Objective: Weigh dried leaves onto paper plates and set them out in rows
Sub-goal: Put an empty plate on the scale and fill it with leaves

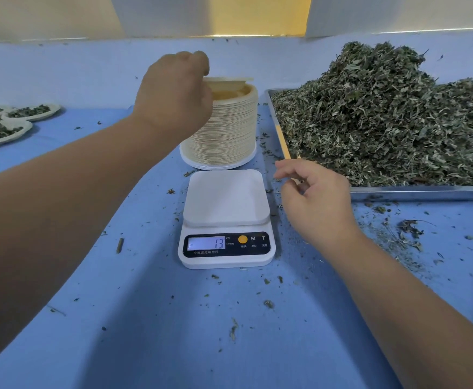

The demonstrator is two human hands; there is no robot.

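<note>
Head view: the left hand [173,94] curls over the stack of paper plates [224,136] just beyond the scale [225,220] and grips the top plate [229,82], tilting it. The right hand [316,197] hangs loosely curled and empty beside the tray [426,192] of dried leaves [384,116]. Filled plates [2,130] sit far left.

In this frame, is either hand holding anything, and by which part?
The left hand grips the top plate of the stack by its left rim, though the gripping fingers are hidden. The right hand holds nothing and is loosely curled.
</note>
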